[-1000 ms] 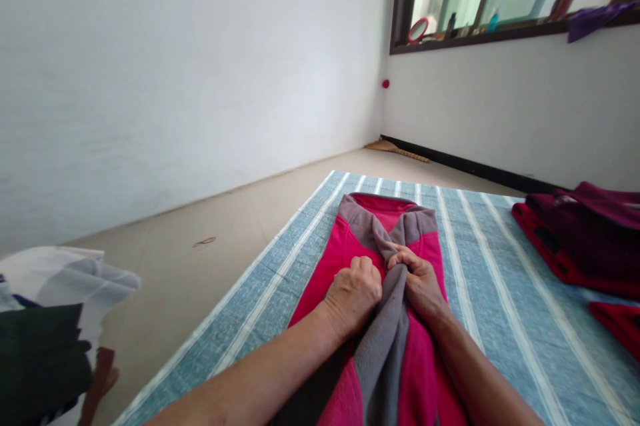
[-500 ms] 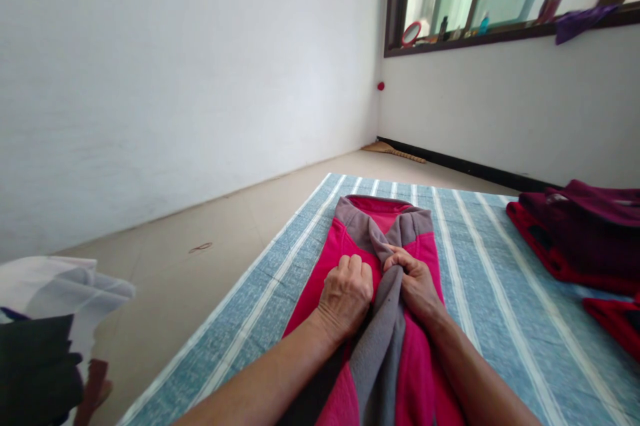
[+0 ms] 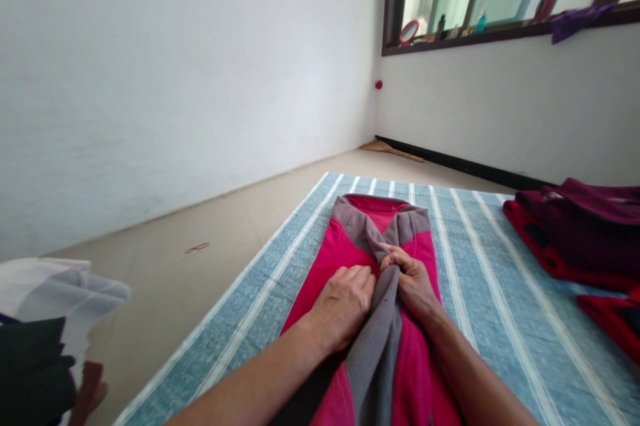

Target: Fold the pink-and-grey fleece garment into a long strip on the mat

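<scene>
A pink fleece garment (image 3: 320,279) with grey lining lies lengthwise on a blue striped mat (image 3: 500,359). Its grey fleece (image 3: 375,366) is gathered into a long fold up the middle. My right hand (image 3: 413,283) grips the top of that fold, fingers curled around it. My left hand (image 3: 344,306) rests nearly flat on the pink fleece, right beside the fold, and holds nothing. The garment's far end shows a grey collar-like edge and a pink inside.
A stack of maroon and red clothes (image 3: 570,233) sits on the mat's right, with another red cloth (image 3: 613,323) nearer. White and black cloth (image 3: 45,326) lies at lower left on the tiled floor. A broom (image 3: 390,148) lies along the far wall.
My left hand has opened from a curled shape to lie flatter on the pink fleece. My right hand and the fold have shifted slightly left in view.
</scene>
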